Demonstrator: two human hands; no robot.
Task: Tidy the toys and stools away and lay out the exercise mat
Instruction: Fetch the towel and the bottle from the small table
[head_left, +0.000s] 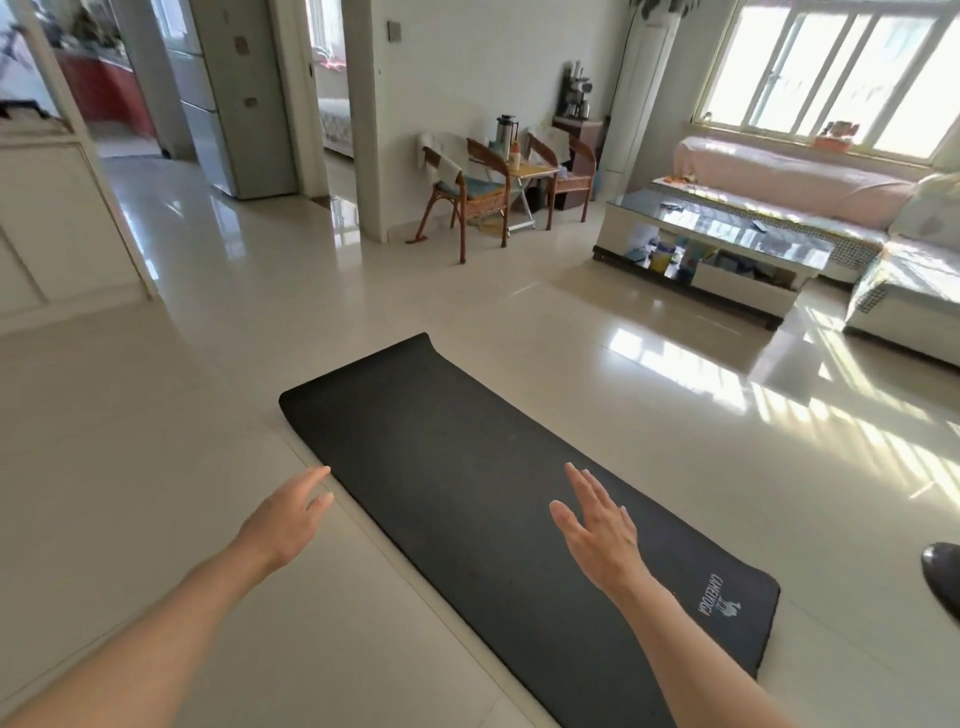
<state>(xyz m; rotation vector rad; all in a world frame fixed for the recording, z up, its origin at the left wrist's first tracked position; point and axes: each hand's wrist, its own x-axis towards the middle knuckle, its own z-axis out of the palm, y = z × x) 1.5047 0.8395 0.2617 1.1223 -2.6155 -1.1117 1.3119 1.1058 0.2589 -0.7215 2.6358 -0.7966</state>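
A black exercise mat (447, 457) lies unrolled flat on the pale tiled floor, running from the near right to the middle of the room; its far end curls up slightly and white lettering marks its near right corner. My left hand (291, 514) hovers with fingers apart just off the mat's left edge, holding nothing. Over the mat's near half is my right hand (597, 530), fingers spread and empty. No toys or stools show in view.
A glass-topped coffee table (727, 228) and a covered sofa (810, 182) stand at the right under the window. Two wicker chairs (467, 192) flank a small folding table by the back wall. A dark object (943, 571) sits at the right edge. White cabinets line the left.
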